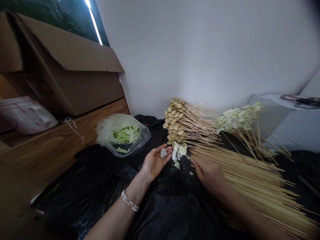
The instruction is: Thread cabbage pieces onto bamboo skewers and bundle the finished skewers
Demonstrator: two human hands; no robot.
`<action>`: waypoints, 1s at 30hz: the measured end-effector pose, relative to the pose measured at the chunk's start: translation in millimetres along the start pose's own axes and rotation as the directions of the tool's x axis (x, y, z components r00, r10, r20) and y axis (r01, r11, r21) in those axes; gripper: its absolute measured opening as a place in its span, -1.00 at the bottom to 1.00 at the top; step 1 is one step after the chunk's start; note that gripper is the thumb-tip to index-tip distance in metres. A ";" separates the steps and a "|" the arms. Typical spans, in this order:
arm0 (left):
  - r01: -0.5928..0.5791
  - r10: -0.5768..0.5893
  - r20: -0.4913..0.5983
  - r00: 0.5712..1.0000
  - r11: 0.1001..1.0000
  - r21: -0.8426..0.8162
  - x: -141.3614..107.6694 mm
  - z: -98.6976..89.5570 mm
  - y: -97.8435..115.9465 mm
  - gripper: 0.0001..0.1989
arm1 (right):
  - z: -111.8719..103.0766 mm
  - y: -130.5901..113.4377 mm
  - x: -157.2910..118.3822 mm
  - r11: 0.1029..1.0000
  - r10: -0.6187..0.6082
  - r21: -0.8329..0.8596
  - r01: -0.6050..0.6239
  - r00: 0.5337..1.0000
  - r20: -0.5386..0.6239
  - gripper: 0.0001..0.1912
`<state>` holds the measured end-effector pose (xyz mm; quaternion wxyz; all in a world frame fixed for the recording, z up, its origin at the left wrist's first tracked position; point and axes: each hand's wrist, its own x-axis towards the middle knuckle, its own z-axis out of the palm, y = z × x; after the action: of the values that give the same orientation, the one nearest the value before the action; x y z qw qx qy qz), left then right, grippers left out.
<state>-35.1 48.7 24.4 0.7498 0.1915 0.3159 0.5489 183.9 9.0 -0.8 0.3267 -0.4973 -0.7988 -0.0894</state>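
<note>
My left hand [156, 161] lies palm up with its fingers apart, and a small pale piece [163, 153] rests on its fingers. Fingers of my right hand [207, 171] are pinched around the end of a thin wooden skewer [189, 158]. White cabbage pieces [179, 150] sit between the two hands, close to the skewer's other end; whether they are threaded on it is hard to tell. Behind them is a pile of skewers with round tan slices [175, 120]. Many bare skewers [252, 183] lie beside and beyond my right hand.
A clear plastic bag of cut cabbage [126, 134] stands at the left. Skewered cabbage leaves [237, 118] lie at the back right by a white box [297, 123]. Black plastic [170, 213] covers the surface. A cardboard box [85, 90] and a white container [30, 115] stand far left.
</note>
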 end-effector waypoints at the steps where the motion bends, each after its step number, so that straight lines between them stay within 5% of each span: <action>1: -0.012 0.012 -0.009 1.000 1.000 -0.007 0.5 -0.5 0.6 -0.68 | 1.2 -0.6 -0.7 1.000 -0.008 -0.013 0.008 1.000 0.009 -0.66; 12: -0.130 0.131 -0.007 0.991 0.987 0.098 -0.2 5.0 -10.7 -0.55 | 10.6 -5.7 -7.2 0.996 -0.044 -0.080 0.047 0.998 0.040 -0.67; 19: -0.125 0.119 0.048 0.992 0.983 0.136 -5.8 10.3 -15.9 -0.55 | 12.6 -5.0 -7.6 0.990 -0.052 -0.129 0.053 0.999 0.012 -0.63; 30: -0.103 0.104 -0.012 0.995 0.992 0.075 -4.8 7.2 -12.3 -0.41 | 14.1 -7.0 -9.1 0.990 -0.082 -0.118 0.080 0.997 -0.009 -0.63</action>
<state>-22.5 40.6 23.1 0.7104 0.2309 0.3314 0.5764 174.5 5.5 -16.0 0.2982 -0.4823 -0.8094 -0.1528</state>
